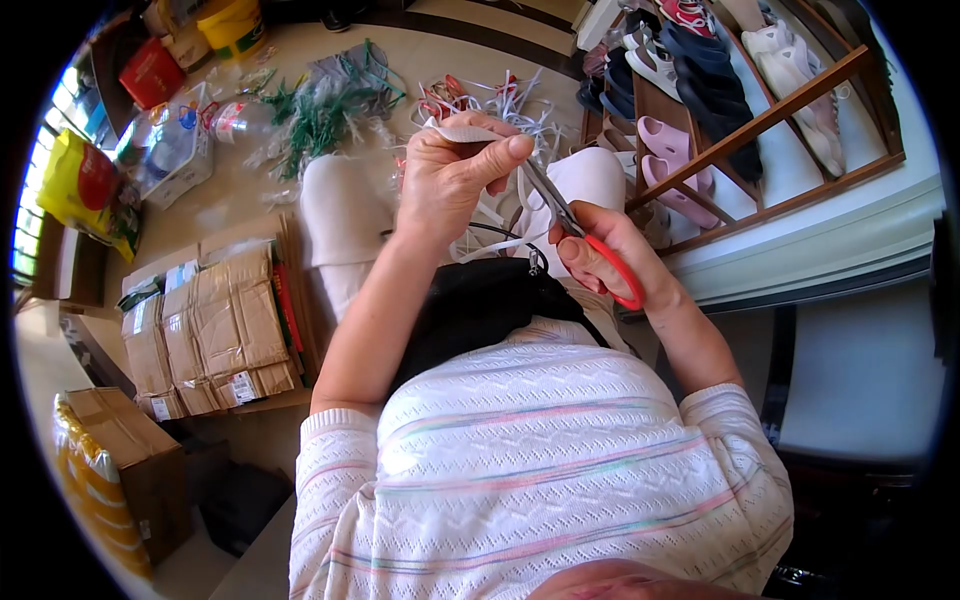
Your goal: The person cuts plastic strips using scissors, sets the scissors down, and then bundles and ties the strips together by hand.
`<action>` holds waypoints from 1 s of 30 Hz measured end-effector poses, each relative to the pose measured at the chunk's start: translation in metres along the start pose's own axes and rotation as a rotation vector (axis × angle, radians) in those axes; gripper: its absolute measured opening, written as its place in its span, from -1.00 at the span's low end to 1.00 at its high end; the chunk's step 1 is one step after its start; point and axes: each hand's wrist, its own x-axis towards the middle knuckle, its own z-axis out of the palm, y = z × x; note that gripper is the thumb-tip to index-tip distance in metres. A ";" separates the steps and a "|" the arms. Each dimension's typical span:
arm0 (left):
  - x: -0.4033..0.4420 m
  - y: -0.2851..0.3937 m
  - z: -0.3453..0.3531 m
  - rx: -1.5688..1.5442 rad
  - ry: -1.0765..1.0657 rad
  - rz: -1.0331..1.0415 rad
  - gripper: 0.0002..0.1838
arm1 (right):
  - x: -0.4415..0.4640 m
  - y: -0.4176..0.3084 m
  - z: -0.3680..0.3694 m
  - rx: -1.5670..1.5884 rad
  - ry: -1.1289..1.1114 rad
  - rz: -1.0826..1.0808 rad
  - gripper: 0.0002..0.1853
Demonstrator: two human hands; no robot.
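My left hand (445, 180) is raised over my lap with thumb and fingers closed on a pale flat strip (462, 133), whose exact kind I cannot make out. My right hand (603, 235) grips a pair of scissors (622, 275) by its red handles. The grey blades point up and left, and their tips come close to the left thumb. Whether the blades touch the strip is hidden behind my fingers. A black bag (470, 315) lies across my lap below both hands. Thin white strips hang down between my knees.
A tangle of white and red strips (510, 100) lies on the floor ahead, beside a heap of green and grey netting (340, 100). Flattened cardboard boxes (215, 325) are stacked at left. A wooden shoe rack (760, 140) stands close on the right. Plastic bottles (240, 122) lie back left.
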 end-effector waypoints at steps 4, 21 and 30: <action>0.003 0.010 -0.006 -0.041 -0.059 0.002 -0.85 | -0.004 -0.004 -0.002 0.057 -0.036 0.037 -0.61; 0.000 0.008 0.002 0.146 0.104 0.016 -0.89 | 0.003 -0.007 0.005 -0.052 0.072 0.009 -0.61; 0.001 0.004 0.000 0.018 0.072 -0.078 -0.84 | -0.003 -0.002 0.007 -0.215 0.099 0.018 -0.72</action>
